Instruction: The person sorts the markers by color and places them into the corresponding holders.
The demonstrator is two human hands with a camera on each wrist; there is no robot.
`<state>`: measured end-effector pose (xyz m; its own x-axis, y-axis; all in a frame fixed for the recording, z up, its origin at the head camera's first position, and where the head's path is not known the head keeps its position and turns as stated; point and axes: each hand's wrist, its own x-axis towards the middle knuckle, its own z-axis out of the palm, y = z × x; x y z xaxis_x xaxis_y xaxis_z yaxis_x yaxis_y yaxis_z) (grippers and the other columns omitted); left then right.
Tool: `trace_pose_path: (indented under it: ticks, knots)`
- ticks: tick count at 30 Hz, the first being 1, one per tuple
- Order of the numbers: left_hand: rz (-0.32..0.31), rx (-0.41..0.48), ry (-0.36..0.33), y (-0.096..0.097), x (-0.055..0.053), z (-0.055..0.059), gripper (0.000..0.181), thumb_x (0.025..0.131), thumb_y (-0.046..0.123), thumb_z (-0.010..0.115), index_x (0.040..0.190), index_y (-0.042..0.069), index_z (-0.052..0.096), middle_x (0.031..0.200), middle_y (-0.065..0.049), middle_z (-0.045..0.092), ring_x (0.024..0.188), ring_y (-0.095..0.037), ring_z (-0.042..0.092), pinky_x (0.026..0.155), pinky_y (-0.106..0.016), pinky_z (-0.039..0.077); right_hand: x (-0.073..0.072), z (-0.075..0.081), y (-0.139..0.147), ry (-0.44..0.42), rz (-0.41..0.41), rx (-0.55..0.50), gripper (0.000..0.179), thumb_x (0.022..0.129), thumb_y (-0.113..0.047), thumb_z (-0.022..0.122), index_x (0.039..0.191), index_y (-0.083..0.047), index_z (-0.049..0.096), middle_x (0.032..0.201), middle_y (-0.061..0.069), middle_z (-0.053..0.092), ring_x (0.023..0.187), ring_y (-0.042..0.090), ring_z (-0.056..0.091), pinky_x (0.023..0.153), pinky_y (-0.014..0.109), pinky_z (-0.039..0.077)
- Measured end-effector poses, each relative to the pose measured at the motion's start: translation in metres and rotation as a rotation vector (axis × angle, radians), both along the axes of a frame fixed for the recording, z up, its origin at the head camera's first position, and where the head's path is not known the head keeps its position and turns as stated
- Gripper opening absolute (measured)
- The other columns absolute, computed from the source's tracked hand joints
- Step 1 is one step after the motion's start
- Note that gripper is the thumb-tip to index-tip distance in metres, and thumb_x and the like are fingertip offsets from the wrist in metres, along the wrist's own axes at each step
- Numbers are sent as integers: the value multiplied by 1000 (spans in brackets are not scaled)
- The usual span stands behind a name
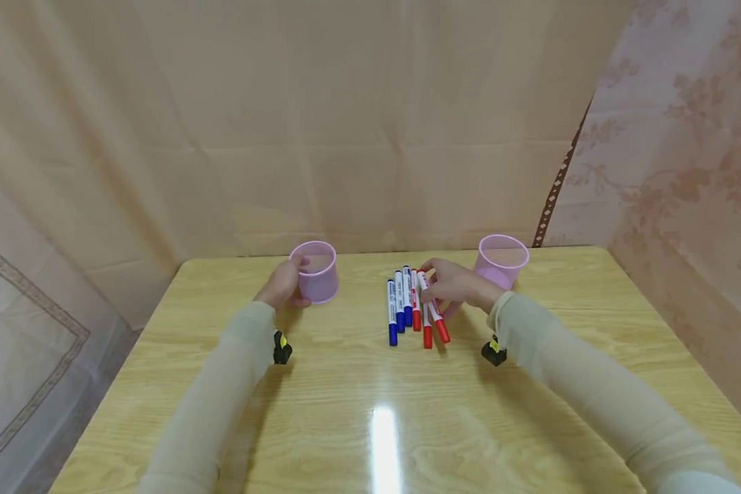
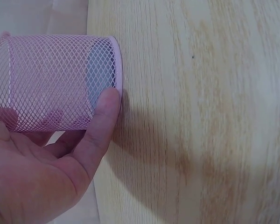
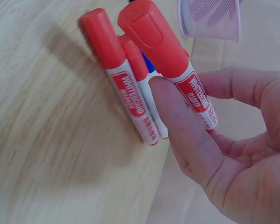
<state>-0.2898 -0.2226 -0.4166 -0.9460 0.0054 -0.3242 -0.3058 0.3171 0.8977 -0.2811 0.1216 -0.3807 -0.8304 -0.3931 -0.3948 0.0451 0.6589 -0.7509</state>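
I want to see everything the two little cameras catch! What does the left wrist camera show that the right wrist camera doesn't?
Only the left wrist view shows the left hand holding a pink mesh cup, thumb against its side near the rim.

Only the right wrist view shows the right hand pinching a red-capped marker lifted above two other red markers lying on the table, with a bit of blue marker behind.

Both show the wooden table, and each shows a pink mesh cup; the right wrist view's is the other cup.
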Motion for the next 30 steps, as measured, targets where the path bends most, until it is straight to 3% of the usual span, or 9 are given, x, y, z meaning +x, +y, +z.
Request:
trace_pose_path:
  ticks: [16,24,30]
  knots:
    - [20,1,2,-1,-2,1,58,108,40,25,151,5,39,151,-24,33,117,-40,48,76,-42,61,-8,18,-24,-65,32,-95,73,91,-3,67,154,-6,29,134,25,46,92,33,64,70,51,61]
    - [28,3,2,-1,0,5,57,108,39,24,152,5,38,153,-24,31,122,-41,45,75,-41,61,-12,25,-40,-52,67,-128,72,92,-3,66,154,-6,30,128,23,49,80,27,63,61,43,62]
    - [22,20,-16,1,1,4,58,108,39,24,153,5,37,155,-24,30,124,-42,45,79,-43,61,-11,34,-50,-45,83,-140,74,90,-2,68,154,-8,31,125,21,51,79,25,62,62,43,62]
